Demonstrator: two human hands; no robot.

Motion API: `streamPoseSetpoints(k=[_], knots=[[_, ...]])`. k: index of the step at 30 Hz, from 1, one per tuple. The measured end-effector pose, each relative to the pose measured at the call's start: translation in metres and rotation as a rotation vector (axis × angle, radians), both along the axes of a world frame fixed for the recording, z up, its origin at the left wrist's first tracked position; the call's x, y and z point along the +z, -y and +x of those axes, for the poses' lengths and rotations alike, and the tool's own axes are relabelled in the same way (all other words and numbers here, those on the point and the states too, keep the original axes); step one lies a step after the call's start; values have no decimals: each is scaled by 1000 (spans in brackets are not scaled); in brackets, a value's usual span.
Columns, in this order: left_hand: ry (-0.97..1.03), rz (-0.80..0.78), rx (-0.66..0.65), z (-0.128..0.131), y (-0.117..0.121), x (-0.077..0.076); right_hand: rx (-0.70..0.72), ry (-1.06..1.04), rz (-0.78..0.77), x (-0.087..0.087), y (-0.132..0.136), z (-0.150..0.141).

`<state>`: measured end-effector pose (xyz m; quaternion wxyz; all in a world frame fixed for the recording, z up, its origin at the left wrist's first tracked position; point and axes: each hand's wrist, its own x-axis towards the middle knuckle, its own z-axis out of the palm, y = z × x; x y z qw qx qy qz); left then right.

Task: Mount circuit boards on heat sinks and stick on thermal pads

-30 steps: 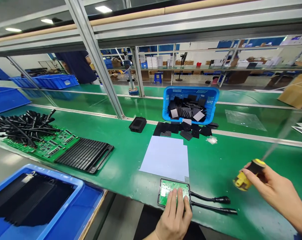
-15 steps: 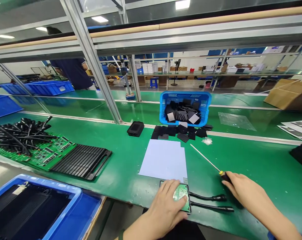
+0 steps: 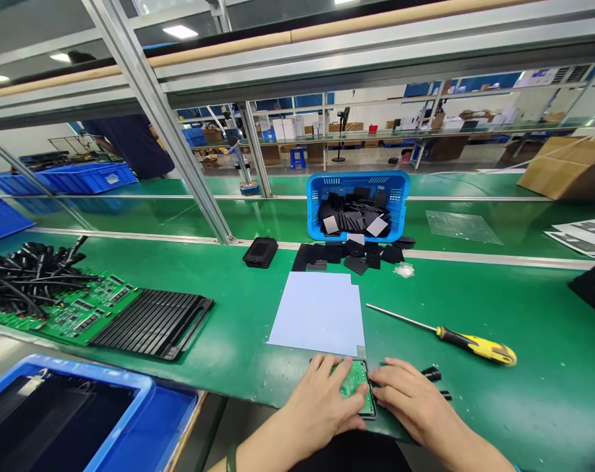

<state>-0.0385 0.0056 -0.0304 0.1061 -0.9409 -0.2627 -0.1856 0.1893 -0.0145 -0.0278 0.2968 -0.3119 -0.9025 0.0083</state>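
Note:
At the bench's front edge, a green circuit board [image 3: 358,379] sits in a shallow black case. My left hand [image 3: 324,400] grips this case from the left, fingers across its far side and thumb on the board. Against its right edge, my right hand [image 3: 410,396] lies over the two black cables [image 3: 431,373], fingers bent and close together. Most of the cables' length is hidden under that hand; only their connector ends show. A yellow and black screwdriver [image 3: 477,346] lies beyond my right hand, its tip towards the white sheets [image 3: 317,314].
A blue basket [image 3: 311,206] of black pads stands at the back, with loose pads [image 3: 356,264] before it. Left are a ridged black housing [image 3: 152,321], green boards, bundled cables [image 3: 31,275] and a blue bin [image 3: 152,393]. A metal post [image 3: 154,118] rises at mid-left.
My right hand has let go of the screwdriver, now lying on the bench, and has moved left to the case's cables. My left hand still holds the case. The view has shifted slightly.

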Motion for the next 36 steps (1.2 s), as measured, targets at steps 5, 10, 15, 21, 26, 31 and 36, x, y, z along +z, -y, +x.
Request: streamPoseSetpoints(k=[5,10,15,21,26,31,36], knots=[[-99,-100,-101,-6,-11,19,29,-17,-71,-7,-5,7],[-47,-181,-67,-9,-9,16,31,-27,-142,-4,-2,6],[81,-244,-23,-7,-4,3,-64,49,-229,-5,8,1],[205,-373,-66,-11,-12,-4,-93,92,-140,-11,7,-10],[159,-352,-50,-13,-11,1,-87,36,-67,-1,2,-17],[124,31,-35,-3,12,-13,-116,47,-46,2,2,-25],[268,418,166,24,31,-35,-10,296,-204,18,-16,19]])
